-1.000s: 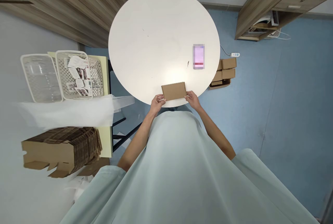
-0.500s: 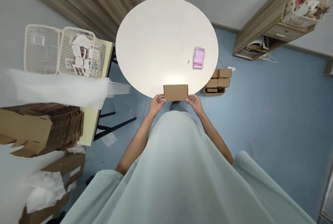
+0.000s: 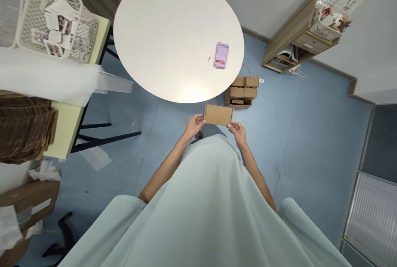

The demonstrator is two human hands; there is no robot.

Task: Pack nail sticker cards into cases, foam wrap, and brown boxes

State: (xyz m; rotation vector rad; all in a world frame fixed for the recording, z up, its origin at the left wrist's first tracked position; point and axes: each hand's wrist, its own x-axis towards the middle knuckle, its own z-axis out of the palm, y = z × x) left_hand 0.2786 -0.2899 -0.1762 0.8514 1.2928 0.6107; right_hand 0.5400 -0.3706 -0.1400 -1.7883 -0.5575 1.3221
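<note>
A small closed brown cardboard box (image 3: 218, 115) is held level in front of my body, just off the near edge of the round white table (image 3: 173, 44). My left hand (image 3: 194, 125) grips its left end, thumb at the near side and fingers along the end. On the opposite end my right hand (image 3: 237, 132) has its thumb and fingers closed near the corner. Similar small brown boxes (image 3: 237, 92) are stacked in an open carton on the floor beyond my right hand.
A pixelated pink item (image 3: 221, 55) lies on the table's right side. To the left, a yellow side table (image 3: 66, 128) bears a white basket (image 3: 82, 37) of packets and a pile of flattened cardboard (image 3: 25, 128). A wooden cabinet (image 3: 297, 35) stands at the back right.
The held box has moved off the table edge, slightly right and toward me, with both hands still on it. My view has turned to the right, so the table sits further left.
</note>
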